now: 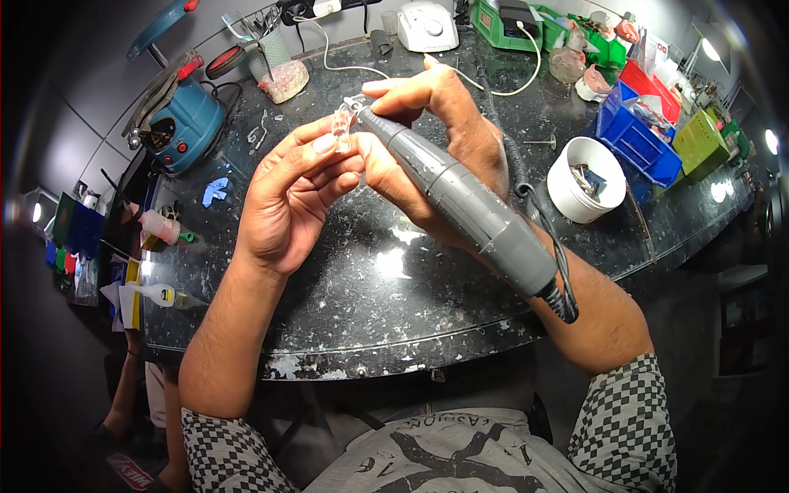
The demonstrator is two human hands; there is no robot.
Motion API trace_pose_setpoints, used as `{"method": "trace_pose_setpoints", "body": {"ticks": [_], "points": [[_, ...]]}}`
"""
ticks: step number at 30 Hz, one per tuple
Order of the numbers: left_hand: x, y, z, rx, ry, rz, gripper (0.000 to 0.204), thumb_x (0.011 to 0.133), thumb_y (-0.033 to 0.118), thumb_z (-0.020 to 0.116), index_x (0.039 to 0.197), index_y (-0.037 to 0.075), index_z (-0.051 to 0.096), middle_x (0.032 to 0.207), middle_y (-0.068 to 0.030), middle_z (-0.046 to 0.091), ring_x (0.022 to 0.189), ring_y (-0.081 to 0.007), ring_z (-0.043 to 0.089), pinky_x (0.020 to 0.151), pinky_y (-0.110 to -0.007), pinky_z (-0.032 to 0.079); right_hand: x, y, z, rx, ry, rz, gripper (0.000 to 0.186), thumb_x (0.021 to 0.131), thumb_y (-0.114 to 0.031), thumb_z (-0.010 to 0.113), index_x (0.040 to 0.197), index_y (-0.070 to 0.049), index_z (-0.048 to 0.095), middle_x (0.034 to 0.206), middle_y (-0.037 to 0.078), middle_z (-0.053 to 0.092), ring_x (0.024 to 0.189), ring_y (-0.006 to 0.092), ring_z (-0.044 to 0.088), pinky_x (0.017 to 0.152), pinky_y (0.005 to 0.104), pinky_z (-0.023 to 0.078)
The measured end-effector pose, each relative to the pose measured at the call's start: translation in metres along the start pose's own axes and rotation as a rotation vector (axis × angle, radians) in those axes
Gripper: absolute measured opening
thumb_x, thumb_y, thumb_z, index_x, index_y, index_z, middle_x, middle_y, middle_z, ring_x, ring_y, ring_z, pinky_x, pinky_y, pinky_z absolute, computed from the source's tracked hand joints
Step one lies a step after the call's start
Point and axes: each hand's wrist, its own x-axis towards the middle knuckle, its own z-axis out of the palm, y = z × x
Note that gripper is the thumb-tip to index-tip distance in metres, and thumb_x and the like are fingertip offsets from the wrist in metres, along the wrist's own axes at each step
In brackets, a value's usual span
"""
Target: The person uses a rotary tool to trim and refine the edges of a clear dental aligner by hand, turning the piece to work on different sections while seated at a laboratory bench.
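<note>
Over the middle of the bench, my left hand (286, 193) pinches a small transparent plastic piece (340, 133), shaped like a dental appliance, between thumb and fingers. My right hand (472, 135) is wrapped round a thick grey rotary handpiece (464, 201), which slants from its tip at the upper left down to its cord end over my right forearm. The handpiece tip meets or nearly meets the transparent piece; I cannot tell whether they touch. Its bit is too small to make out. A black coiled cord (559, 246) hangs by my right wrist.
Right of my hands stands a white tub (579, 197) with small items inside. Behind it are blue (625, 135) and green bins. A blue machine (185, 123) stands at left, near a blue scrap (215, 191). A white control box (427, 29) sits behind. Another person's arm (125, 386) shows lower left.
</note>
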Motion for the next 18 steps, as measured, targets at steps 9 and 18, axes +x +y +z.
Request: {"method": "trace_pose_setpoints", "body": {"ticks": [9,18], "points": [[0.0001,-0.0001,-0.0013,-0.018,-0.031,-0.004,0.035,0.096,0.009,0.056,0.128,-0.007,0.053,0.107,-0.0193,0.069,0.096,-0.0223,0.071,0.086,-0.031,0.06,-0.0001,0.0015,0.0008,-0.005,0.003,-0.02,0.035,0.075,-0.015,0.076,0.104,-0.005,0.059,0.106,0.015,0.068,0.087,0.0187,0.067,0.113,0.0509,0.031],[0.001,-0.0013,-0.0009,-0.005,-0.035,-0.006,0.034,0.096,0.009,0.056,0.127,-0.006,0.053,0.108,-0.0201,0.069,0.097,-0.0228,0.071,0.086,-0.031,0.061,0.0008,0.0002,-0.0022,0.002,0.001,-0.025,0.034,0.076,-0.016,0.076,0.103,-0.005,0.059,0.106,0.014,0.068,0.09,0.0189,0.067,0.114,0.0529,0.03]]}}
